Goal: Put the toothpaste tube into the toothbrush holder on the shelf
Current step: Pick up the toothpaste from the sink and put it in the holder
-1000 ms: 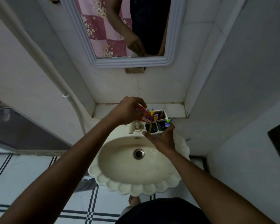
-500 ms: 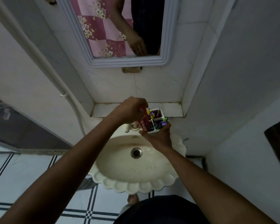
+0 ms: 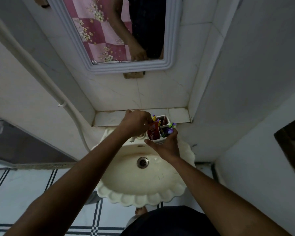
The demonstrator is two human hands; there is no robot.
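A red toothpaste tube (image 3: 153,132) stands nearly upright in the front left compartment of a white toothbrush holder (image 3: 165,119). My left hand (image 3: 136,124) pinches the tube's top end from the left. Several coloured toothbrushes stick out of the holder's other compartments. My right hand (image 3: 167,145) wraps the holder's front and right side from below, holding it just above the back rim of the sink. The white tiled shelf (image 3: 112,117) lies behind the holder, partly hidden by my left hand.
A cream scalloped sink (image 3: 143,181) with a metal drain sits below the hands. A tap (image 3: 137,137) is partly hidden under my left wrist. A framed mirror (image 3: 119,31) hangs above the shelf. White walls close in on both sides, with a pipe (image 3: 41,77) on the left.
The tube has gone from tilted over the holder to upright and sunk into the front left compartment. My right hand has closed more tightly around the holder's front.
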